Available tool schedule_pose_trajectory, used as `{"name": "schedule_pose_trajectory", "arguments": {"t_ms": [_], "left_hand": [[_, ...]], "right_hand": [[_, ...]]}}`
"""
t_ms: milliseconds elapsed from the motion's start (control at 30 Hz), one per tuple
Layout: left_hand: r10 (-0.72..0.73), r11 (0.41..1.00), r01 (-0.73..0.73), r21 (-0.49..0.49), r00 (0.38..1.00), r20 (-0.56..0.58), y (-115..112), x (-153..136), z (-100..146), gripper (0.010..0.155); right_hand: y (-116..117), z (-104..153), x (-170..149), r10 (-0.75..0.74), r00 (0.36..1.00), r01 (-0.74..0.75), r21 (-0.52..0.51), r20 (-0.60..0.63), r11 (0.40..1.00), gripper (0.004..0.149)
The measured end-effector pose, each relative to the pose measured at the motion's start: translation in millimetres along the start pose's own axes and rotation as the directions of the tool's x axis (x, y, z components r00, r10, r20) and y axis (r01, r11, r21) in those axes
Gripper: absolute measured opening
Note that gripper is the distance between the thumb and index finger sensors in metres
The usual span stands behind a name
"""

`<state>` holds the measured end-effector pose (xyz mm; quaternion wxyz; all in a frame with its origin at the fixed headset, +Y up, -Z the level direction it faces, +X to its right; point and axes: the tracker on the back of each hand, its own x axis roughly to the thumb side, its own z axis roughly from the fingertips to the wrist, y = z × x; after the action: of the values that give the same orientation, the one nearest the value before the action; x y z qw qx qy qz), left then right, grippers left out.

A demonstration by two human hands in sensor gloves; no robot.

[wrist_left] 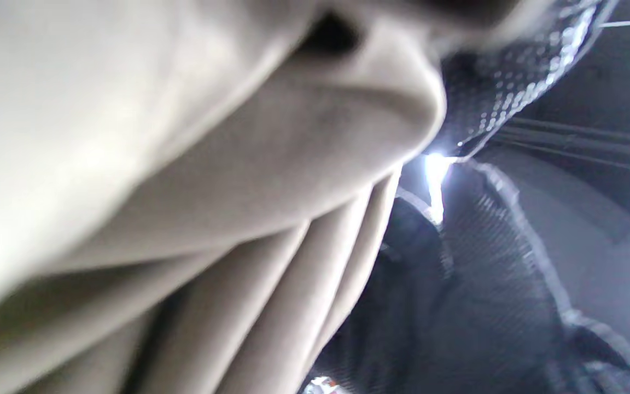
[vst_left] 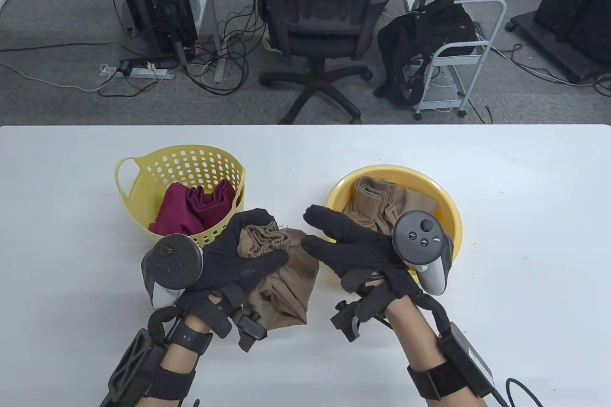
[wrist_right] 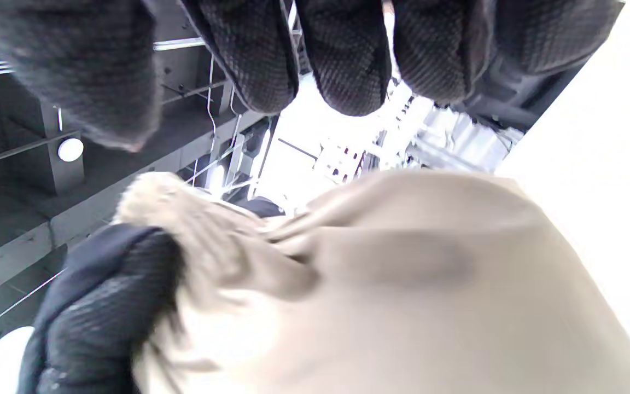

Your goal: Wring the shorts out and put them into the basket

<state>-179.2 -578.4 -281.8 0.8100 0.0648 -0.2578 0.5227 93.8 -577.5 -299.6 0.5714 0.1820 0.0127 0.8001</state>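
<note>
My left hand (vst_left: 253, 254) grips a bunched pair of tan shorts (vst_left: 281, 283) near the gathered waistband, held just above the white table (vst_left: 501, 245). The same shorts (wrist_left: 184, 219) fill the left wrist view, and in the right wrist view the shorts (wrist_right: 402, 284) sit below my right fingers (wrist_right: 348, 60). My right hand (vst_left: 334, 240) is beside the shorts with fingers straight, holding nothing. The perforated yellow basket (vst_left: 138, 178) stands behind my left hand with a dark red garment (vst_left: 195, 209) inside. A round yellow basin (vst_left: 448, 206) behind my right hand holds another tan garment (vst_left: 382, 206).
Beyond the table's far edge are a black office chair (vst_left: 324, 20), a metal cart (vst_left: 458, 54) with a black bag, and cables on the floor. Bare table surface lies to the far left and far right.
</note>
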Motion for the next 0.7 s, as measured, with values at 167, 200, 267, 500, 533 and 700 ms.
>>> {"name": "schedule_pose_trajectory", "arguments": {"t_ms": [167,200,267,500,533,700], "left_hand": [[0.111,0.994,-0.111,-0.004,0.992,0.066,10,5,-2,0.072],[0.134,0.991,-0.133,-0.009,0.988,0.083,12,6,-3,0.072],[0.181,0.983,-0.180,-0.020,0.977,0.113,16,7,-3,0.072],[0.352,0.935,-0.328,-0.132,0.902,0.250,27,8,-8,0.073],[0.369,0.929,-0.343,-0.139,0.893,0.258,27,8,-8,0.073],[0.472,0.880,-0.420,-0.222,0.825,0.311,22,8,-11,0.073]], "right_hand": [[-1,-6,-23,-0.137,0.988,0.143,0.081,-0.071,0.986,0.087],[0,-8,-29,-0.166,0.982,0.175,0.104,-0.090,0.979,0.089],[3,-10,-36,-0.208,0.971,0.224,0.133,-0.120,0.966,0.092],[20,-14,-59,-0.405,0.884,0.454,0.227,-0.231,0.862,0.096],[23,-15,-61,-0.416,0.877,0.469,0.236,-0.241,0.851,0.097],[45,-14,-67,-0.480,0.820,0.569,0.343,-0.312,0.748,0.101]]}}
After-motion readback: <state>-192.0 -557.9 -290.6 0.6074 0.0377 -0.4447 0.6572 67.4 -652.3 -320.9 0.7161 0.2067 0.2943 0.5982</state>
